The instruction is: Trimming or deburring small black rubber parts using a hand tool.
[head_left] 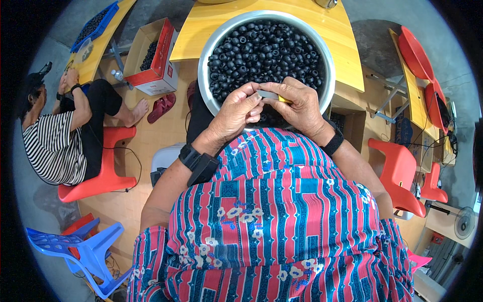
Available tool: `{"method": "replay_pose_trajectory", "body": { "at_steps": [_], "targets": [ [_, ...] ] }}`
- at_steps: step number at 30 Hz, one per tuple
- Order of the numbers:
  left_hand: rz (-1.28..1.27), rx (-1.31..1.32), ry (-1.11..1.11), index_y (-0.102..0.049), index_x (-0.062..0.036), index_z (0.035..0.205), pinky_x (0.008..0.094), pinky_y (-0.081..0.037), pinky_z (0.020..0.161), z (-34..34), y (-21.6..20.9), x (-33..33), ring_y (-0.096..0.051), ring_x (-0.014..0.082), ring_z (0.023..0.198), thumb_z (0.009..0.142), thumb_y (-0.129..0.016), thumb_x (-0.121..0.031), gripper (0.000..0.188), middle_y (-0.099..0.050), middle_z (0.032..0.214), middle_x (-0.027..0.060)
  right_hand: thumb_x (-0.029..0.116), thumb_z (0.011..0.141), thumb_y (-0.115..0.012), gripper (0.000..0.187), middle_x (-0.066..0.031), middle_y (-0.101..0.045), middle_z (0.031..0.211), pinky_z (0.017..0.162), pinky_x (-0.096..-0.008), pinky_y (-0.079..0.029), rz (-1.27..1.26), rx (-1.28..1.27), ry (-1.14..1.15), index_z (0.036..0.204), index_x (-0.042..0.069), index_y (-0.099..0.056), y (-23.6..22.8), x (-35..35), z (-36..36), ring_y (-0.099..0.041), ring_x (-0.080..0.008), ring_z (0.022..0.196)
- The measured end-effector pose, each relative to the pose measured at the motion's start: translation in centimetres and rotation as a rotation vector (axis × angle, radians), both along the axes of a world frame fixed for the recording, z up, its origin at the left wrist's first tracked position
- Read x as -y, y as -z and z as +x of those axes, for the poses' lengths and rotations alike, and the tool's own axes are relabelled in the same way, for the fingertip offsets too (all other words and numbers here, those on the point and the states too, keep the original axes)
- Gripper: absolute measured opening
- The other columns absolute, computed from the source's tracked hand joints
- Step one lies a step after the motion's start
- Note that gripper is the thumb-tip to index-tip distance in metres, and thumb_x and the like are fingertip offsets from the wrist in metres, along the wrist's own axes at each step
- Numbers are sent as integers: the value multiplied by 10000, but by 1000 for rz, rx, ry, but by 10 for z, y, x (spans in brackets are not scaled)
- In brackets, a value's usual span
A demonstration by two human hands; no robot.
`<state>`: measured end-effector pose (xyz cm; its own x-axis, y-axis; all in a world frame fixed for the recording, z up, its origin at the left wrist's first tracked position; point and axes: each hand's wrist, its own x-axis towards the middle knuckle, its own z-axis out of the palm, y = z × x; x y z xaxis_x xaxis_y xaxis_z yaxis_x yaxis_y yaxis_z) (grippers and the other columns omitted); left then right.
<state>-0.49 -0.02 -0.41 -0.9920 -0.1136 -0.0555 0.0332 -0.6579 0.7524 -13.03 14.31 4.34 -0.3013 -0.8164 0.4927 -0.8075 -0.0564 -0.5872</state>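
Note:
Just over the near rim of a wide metal basin (330, 65), my two hands come together. The basin holds many small black ring-shaped pieces (266, 53) with holes through them. My right hand (298, 104) is closed round a small knife (268, 94) with a grey blade and a yellow handle. Its blade points left and reaches the fingertips of my left hand (237, 111). Those fingers are pinched together, and whatever sits between them is hidden. Black bands circle both wrists.
The basin rests at the near edge of a yellow table (347, 55). To the left, a person (60, 131) sits on a red stool (113, 161) near a carton (151, 55) of black pieces. A blue chair (95, 251) stands lower left; red stools (397, 173) and red basins (416, 55) are right.

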Motion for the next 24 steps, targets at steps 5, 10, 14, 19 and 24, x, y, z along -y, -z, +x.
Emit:
{"method": "replay_pose_trajectory", "body": {
  "at_steps": [5,10,14,19,24],
  "targets": [
    [123,13,34,-482,-65,1157,177,-339,544,0,0,2,-402,41,630,997,-487,-152,182,-477,852,-3,98,695,-746,398,-65,-542,702,553,-345,-470,-14,-9,66,1082,184,-705,4,0,1,-585,-241,632],
    [210,40,21,-489,-77,1127,175,-338,536,1,-11,-2,-413,45,632,987,-462,-89,144,-451,832,-15,94,673,-745,381,-55,-542,700,548,-349,-474,-32,-149,70,1046,164,-709,1,0,1,-591,-238,632],
    [226,48,43,-492,-75,1128,175,-350,530,1,-12,-1,-414,35,644,999,-449,-95,138,-459,841,-18,91,664,-744,375,-51,-542,699,542,-348,-474,-63,-170,48,1032,156,-708,0,0,1,-594,-233,629],
    [226,38,40,-504,-65,1127,169,-363,534,0,-3,-1,-421,28,655,1003,-487,-161,158,-489,871,-17,81,662,-745,270,-57,-545,700,535,-347,-469,-93,-157,32,923,133,-696,1,0,1,-593,-234,626],
    [163,41,-12,-513,-56,1105,173,-361,524,0,-7,-3,-414,35,638,996,-512,-162,152,-495,822,-10,200,732,-769,185,-80,-558,705,543,-355,-470,2,-66,46,828,87,-658,-7,-9,2,-594,-258,627]
  ]
}}
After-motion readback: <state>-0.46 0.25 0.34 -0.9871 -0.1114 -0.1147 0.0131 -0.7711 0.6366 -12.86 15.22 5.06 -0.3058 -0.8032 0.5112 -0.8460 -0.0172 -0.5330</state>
